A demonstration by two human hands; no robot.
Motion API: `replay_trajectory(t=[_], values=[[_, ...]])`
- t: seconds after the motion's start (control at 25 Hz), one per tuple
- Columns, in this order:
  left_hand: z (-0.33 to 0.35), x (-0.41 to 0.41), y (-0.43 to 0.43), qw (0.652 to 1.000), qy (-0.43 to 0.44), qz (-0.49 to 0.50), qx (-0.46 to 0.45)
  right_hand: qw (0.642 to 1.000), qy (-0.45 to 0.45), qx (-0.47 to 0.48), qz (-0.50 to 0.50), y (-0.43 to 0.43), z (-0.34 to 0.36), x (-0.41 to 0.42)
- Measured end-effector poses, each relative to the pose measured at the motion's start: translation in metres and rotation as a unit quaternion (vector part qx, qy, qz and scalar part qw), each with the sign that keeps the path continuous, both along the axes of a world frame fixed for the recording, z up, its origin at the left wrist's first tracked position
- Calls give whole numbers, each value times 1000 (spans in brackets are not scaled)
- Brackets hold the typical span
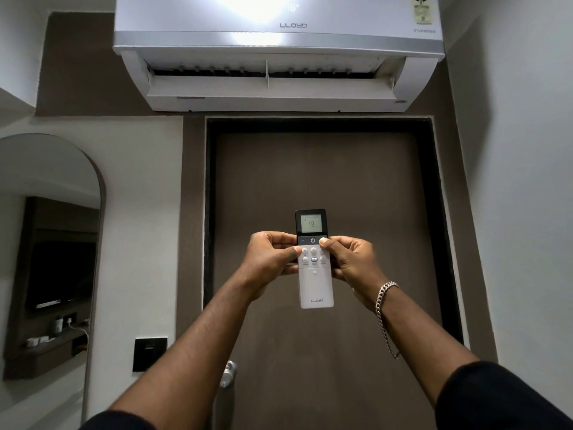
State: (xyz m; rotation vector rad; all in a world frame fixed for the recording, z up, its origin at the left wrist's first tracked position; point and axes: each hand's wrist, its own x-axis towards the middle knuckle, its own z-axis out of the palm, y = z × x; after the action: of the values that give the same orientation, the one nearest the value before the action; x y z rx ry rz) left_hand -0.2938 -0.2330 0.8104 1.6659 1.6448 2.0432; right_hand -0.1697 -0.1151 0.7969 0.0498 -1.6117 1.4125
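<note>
From my end of the feed: both hands up at mid-frame, sharing one remote (315, 287). Left hand (269, 259) curled round the remote's left edge, fingers tucked behind the body, thumb lying across the upper left of the white button field. Right hand (350, 259) curled round the right edge in the same way, its thumb tip (323, 241) set on the right end of the dark button strip, just beside the power symbol. I cannot tell whether that thumb is pressing or only resting. Chain bracelet (383, 301) loose on the right wrist; dark sleeves at both lower corners of the view. Remote held upright in the air, display end up, branded lower end hanging free below both palms. Its display (311, 224) is lit and reads 19. Behind the remote, a brown door (325, 181) in a dark frame fills the middle of the view, with a metal door handle (228, 373) low on its left side, partly hidden by the left forearm. Directly above the door, a white wall-mounted air conditioner (279, 51), louvre flap open, a faint number glowing on its front panel. On the left wall, an arched mirror (49, 228) reflecting a dark screen and a shelf of small items. Black switch plate (149, 353) between mirror and door.
</note>
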Motion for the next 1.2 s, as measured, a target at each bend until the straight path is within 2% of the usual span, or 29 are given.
replay_trajectory(t=[0.48,0.68,0.92,1.08,1.2], values=[[-9,-2,10,1000,-25,-6,-10,999,-5,2,-35,16,-12,-10],[-47,-2,28,997,-61,3,-42,996,-65,-12,-55,30,-52,-2],[-182,18,113,970,-146,-19,-194,968,-183,-115,-123,93,-192,34],[-300,65,178,934,-178,-44,-307,921,-240,-220,-214,135,-326,86],[-412,119,225,901,-209,-59,-375,863,-266,-319,-289,159,-440,139]])
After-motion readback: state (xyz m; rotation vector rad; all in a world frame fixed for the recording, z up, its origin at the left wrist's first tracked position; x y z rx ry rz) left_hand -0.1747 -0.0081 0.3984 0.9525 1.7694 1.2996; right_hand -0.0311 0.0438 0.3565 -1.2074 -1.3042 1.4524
